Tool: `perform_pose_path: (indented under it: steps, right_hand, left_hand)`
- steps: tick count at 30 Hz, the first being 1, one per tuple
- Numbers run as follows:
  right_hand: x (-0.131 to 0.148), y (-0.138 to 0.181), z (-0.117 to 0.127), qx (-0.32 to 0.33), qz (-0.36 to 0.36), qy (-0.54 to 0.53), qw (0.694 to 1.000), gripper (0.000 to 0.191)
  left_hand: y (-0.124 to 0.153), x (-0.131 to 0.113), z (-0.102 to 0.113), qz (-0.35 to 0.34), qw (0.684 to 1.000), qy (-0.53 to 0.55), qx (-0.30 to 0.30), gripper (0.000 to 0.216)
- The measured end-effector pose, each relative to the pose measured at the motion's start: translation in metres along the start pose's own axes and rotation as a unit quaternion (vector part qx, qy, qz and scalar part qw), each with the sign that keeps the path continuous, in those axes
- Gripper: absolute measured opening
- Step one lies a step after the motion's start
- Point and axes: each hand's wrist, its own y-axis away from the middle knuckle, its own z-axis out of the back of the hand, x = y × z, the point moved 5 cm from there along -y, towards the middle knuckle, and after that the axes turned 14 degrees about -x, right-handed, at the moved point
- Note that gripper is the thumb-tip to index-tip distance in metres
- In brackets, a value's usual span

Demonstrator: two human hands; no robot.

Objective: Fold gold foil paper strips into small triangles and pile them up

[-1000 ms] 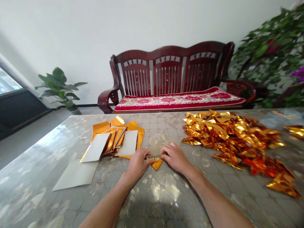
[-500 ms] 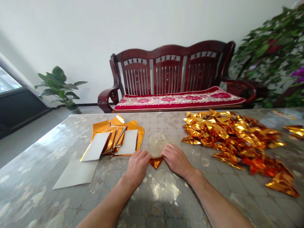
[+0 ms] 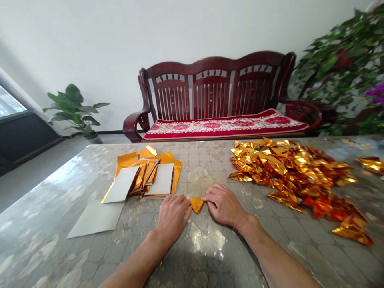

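Note:
Between my two hands is a small piece of gold foil paper (image 3: 197, 205), folded with a point toward me. My left hand (image 3: 175, 212) is closed on its left end, and my right hand (image 3: 223, 203) pinches the right end. The fingertips partly cover both ends. Left of my left hand lies a loose stack of gold foil paper sheets (image 3: 160, 179), some with the pale side up. A big pile of folded gold foil pieces (image 3: 288, 168) spreads to the right of my right hand.
A pale sheet (image 3: 94, 219) lies flat on the patterned tabletop (image 3: 192, 260), left of me. Clear plastic (image 3: 355, 146) sits at the far right. Beyond the table stand a wooden bench (image 3: 213, 96) and a potted plant (image 3: 73, 108), with leafy plants (image 3: 345, 68) at right.
The folded foil paper now looks lighter and flatter, still held at both ends. My left hand has shifted slightly left and toward me; the right hand has barely moved.

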Motion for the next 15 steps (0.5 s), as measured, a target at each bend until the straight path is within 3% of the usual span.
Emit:
perform_pose_path:
  steps: [7, 11, 15]
  right_hand:
    - [-0.001, -0.008, -0.007, 0.006, -0.041, 0.060, 0.997, 0.018]
    - [-0.004, -0.009, -0.008, 0.012, -0.073, 0.043, 0.996, 0.008]
    - [-0.005, -0.011, -0.010, 0.029, -0.088, 0.032, 0.995, 0.006]
  left_hand:
    - [-0.011, 0.014, -0.009, 0.086, 0.996, 0.033, -0.002, 0.014]
    - [-0.018, 0.025, -0.016, 0.137, 0.985, 0.101, 0.019, 0.007]
    - [-0.022, 0.031, -0.021, 0.169, 0.974, 0.143, 0.057, 0.013]
